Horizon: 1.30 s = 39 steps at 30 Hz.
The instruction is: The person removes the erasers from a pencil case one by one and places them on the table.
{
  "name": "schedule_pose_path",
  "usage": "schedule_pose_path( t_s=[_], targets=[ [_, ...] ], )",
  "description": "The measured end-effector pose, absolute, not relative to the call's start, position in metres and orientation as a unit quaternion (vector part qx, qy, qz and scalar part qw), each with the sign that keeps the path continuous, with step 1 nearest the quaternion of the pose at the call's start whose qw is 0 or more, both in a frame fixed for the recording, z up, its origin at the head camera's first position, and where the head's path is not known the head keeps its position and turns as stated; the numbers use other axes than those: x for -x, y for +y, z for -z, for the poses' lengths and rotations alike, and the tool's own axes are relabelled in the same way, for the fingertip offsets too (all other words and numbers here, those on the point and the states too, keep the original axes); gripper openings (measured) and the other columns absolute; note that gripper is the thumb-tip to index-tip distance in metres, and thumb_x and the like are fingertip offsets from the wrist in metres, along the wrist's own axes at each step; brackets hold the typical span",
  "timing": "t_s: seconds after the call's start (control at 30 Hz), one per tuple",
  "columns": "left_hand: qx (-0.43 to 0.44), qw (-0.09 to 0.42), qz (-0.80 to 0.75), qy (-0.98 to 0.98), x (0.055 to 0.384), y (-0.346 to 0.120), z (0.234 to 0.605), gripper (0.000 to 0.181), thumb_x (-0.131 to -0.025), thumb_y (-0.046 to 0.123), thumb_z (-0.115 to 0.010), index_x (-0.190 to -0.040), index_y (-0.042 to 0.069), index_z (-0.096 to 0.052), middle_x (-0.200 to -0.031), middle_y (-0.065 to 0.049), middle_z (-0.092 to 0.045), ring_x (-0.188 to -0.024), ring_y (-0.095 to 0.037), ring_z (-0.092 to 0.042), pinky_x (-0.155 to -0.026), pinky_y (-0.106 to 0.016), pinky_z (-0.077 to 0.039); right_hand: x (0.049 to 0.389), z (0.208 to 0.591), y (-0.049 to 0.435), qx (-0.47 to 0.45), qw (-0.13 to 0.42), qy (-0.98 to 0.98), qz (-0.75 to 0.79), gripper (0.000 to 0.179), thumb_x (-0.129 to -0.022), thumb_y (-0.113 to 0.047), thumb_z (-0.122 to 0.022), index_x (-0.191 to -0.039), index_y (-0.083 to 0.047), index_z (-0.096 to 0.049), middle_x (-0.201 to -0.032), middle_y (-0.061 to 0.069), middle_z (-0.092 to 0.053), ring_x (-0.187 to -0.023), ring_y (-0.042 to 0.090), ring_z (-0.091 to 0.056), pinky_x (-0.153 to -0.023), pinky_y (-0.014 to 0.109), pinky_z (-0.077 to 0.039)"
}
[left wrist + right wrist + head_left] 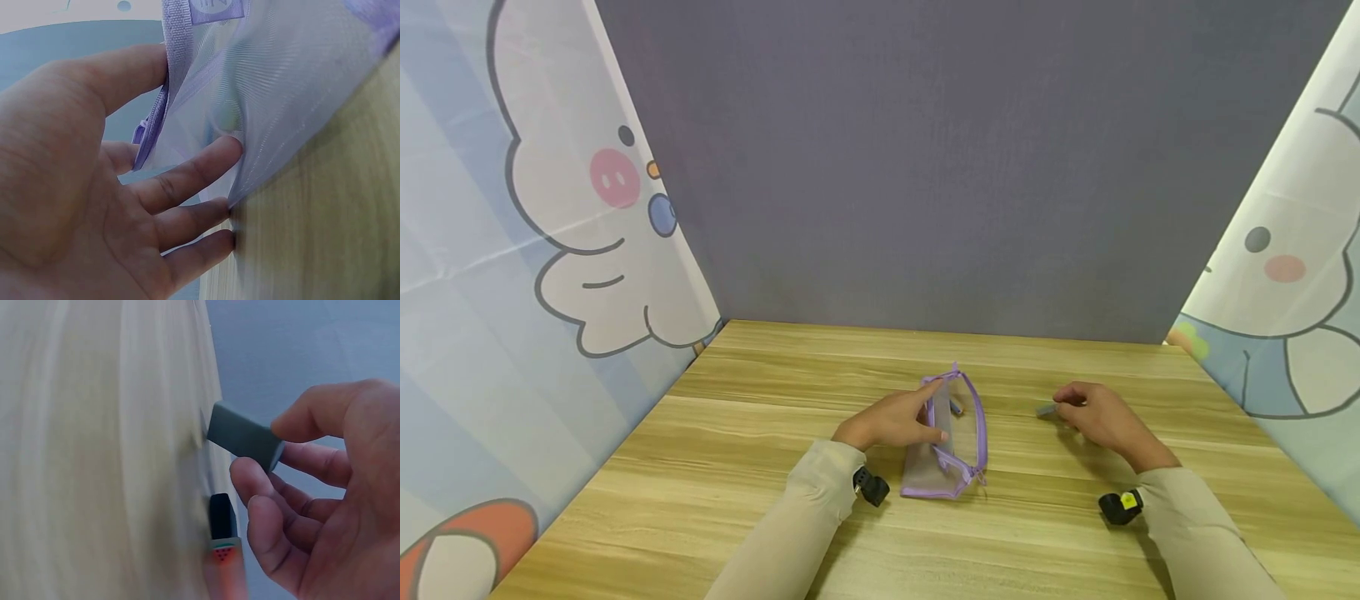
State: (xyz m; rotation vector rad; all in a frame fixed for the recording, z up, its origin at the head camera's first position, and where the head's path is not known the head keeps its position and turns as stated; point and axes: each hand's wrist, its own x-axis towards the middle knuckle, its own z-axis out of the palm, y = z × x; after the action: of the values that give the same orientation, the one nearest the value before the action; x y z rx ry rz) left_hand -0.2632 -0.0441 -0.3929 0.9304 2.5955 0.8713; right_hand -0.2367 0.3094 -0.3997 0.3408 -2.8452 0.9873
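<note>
On the wood-grain table [737, 400]: one translucent mesh pouch [931, 473], lilac-edged, its mouth unzipped, the lilac rim [980, 417] bowed out toward my right. Visible contents: one small blue-and-orange item [956, 407] toward the far end; anything more I cannot make out.

Left hand [895, 418]: one, digits spread wide at the left edge of the mouth, forefinger toward the far end, thumb nearer me, the remaining fingers against the mesh outside.

Right hand [1099, 412]: one, to the right of the pouch and apart from it, thumb and fingertips narrowed on one grey block [242, 434].

Also listed: one black-ended piece in a watermelon-print sleeve [225, 547], below the block; whether it lies on the table I cannot tell.

Step in hand, as I judge it: block picked up, pouch steadied. Next move, likewise judged: carry the block leftward and lower it through the mouth, my left digits keeping the rim spread.
</note>
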Motion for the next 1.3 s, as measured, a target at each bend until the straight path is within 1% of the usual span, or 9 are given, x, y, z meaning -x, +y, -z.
schedule_pose_path(
  t_s=[0.33,0.53,0.83,1.0,1.13,1.3],
  targets=[
    [-0.315,0.128,-0.296,0.893,0.262,-0.045,0.392,0.094,-0.091,0.044,-0.072,-0.163,0.026,-0.014,-0.099,0.008,-0.062,-0.091,-0.008,-0.058,-0.085,-0.031,-0.048,0.234,0.393,0.312,-0.12,0.04,-0.944,-0.306,0.02,-0.093,-0.012,-0.065,-0.107,0.002,-0.068,-0.096,0.01,-0.067,-0.074,0.017,-0.056,-0.059,0.032,-0.045],
    [-0.315,0.127,-0.294,0.893,0.262,-0.044,0.392,0.093,-0.09,0.044,-0.073,-0.163,0.027,-0.016,-0.097,0.008,-0.062,-0.089,-0.008,-0.059,-0.082,-0.029,-0.049,0.234,0.392,0.314,-0.127,0.041,-0.949,-0.285,0.019,-0.091,-0.012,-0.069,-0.104,0.002,-0.068,-0.095,0.009,-0.068,-0.079,0.018,-0.057,-0.063,0.033,-0.046],
    [-0.314,0.127,-0.297,0.893,0.262,-0.044,0.392,0.093,-0.09,0.043,-0.074,-0.163,0.027,-0.017,-0.095,0.008,-0.061,-0.088,-0.008,-0.059,-0.08,-0.029,-0.049,0.234,0.391,0.317,-0.136,0.029,-0.953,-0.27,0.017,-0.086,-0.008,-0.068,-0.101,0.001,-0.068,-0.091,0.007,-0.068,-0.077,0.018,-0.057,-0.064,0.034,-0.046],
    [-0.315,0.127,-0.299,0.892,0.262,-0.044,0.391,0.094,-0.09,0.043,-0.074,-0.163,0.026,-0.017,-0.096,0.008,-0.062,-0.089,-0.009,-0.059,-0.081,-0.029,-0.049,0.233,0.391,0.319,-0.141,0.026,-0.953,-0.268,0.02,-0.085,-0.007,-0.068,-0.103,0.002,-0.067,-0.093,0.01,-0.069,-0.082,0.022,-0.061,-0.065,0.035,-0.048],
    [-0.316,0.127,-0.299,0.891,0.262,-0.044,0.391,0.094,-0.09,0.043,-0.073,-0.163,0.026,-0.016,-0.097,0.007,-0.062,-0.089,-0.008,-0.059,-0.081,-0.029,-0.049,0.232,0.39,0.319,-0.14,0.024,-0.954,-0.266,0.021,-0.087,-0.009,-0.068,-0.104,0.003,-0.067,-0.096,0.013,-0.069,-0.086,0.026,-0.063,-0.068,0.037,-0.05],
    [-0.316,0.131,-0.299,0.891,0.261,-0.045,0.39,0.094,-0.091,0.043,-0.072,-0.163,0.025,-0.014,-0.098,0.007,-0.062,-0.089,-0.009,-0.059,-0.082,-0.029,-0.049,0.232,0.389,0.316,-0.13,0.034,-0.957,-0.258,0.021,-0.091,-0.015,-0.068,-0.104,0.001,-0.069,-0.099,0.015,-0.07,-0.09,0.03,-0.064,-0.072,0.039,-0.051]
  ],
)
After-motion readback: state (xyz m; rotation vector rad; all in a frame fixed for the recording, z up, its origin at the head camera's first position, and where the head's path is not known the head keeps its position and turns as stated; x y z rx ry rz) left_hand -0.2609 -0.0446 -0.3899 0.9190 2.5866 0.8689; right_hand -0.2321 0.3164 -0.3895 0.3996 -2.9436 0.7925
